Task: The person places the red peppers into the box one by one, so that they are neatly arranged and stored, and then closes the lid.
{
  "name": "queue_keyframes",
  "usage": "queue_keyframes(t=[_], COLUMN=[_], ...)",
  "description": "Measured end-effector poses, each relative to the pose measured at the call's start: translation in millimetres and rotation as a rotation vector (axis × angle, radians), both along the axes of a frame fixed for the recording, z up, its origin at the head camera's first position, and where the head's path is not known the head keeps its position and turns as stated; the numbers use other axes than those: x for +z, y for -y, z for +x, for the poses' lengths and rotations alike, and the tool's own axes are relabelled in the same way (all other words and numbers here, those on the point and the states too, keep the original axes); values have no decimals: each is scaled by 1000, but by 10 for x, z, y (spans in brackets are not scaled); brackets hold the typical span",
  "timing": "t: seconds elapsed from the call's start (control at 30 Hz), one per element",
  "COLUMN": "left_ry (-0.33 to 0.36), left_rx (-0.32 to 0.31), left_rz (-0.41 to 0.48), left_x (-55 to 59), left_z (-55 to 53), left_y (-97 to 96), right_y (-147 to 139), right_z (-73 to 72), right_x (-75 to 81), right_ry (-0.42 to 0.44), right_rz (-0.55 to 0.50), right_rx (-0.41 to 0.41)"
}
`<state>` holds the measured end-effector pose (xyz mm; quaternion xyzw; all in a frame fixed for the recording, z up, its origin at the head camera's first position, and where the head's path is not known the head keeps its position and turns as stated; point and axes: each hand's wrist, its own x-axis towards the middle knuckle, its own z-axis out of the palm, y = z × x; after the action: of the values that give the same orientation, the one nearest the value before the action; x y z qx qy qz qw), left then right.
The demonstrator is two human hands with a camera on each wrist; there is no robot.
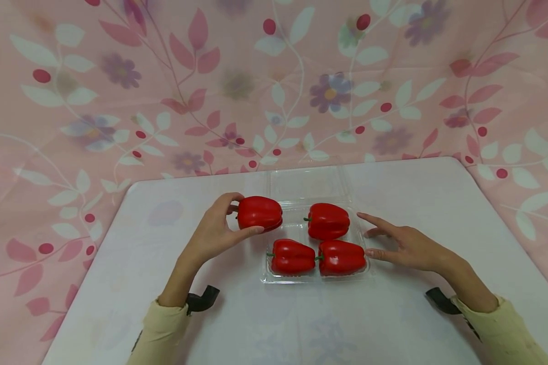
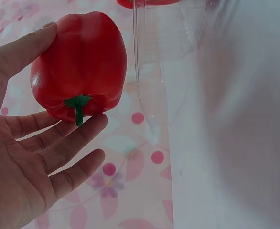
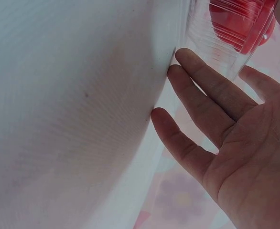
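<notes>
My left hand [image 1: 214, 230] holds a red bell pepper [image 1: 259, 213] between thumb and fingers, over the left back part of a clear plastic clamshell box [image 1: 270, 278]. The pepper's green stem shows toward the palm in the left wrist view, where the pepper [image 2: 82, 62] sits between the thumb and fingers. Three more red bell peppers lie in the box: one at back right [image 1: 329, 221], one at front left [image 1: 293, 257], one at front right [image 1: 341, 257]. At the box's right side is my right hand [image 1: 408, 246], fingers extended and holding nothing.
The box's clear lid [image 1: 308, 183] lies folded back behind it. A white cloth covers the table [image 1: 319, 324]. Behind the table hangs a pink floral cloth [image 1: 237, 86]. Black curved pieces [image 1: 203, 299] are strapped at both wrists.
</notes>
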<state>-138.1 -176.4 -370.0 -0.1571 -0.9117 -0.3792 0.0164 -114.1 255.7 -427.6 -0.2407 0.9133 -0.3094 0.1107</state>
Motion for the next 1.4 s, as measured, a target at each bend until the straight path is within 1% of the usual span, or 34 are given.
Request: queue_keyframes(t=[0.13,0.33,0.5,0.8,1.07,1.4], left_ry=[-13,-14,-19,-60,-63,-70], left_rx=[-13,-43,-58,-53,-68,-64], left_rz=[0,-4,-12,-53,-91,-141], left_x=[-20,-50,-70,-88,-126,-139], left_z=[-13,-27,-35,-42,-39,-39], left_y=[-87,-194,-266,-358,-427,-476], right_y=[2,-3,-6,-6,-9,-7], right_z=[1,3,2,4,4,10], right_x=[-4,4,-11,0,-14,5], right_ry=[5,4,0,1,4,1], right_rz=[-6,1,6,-3,-10,-6], right_rx=[-3,0,-13,-9,-3,1])
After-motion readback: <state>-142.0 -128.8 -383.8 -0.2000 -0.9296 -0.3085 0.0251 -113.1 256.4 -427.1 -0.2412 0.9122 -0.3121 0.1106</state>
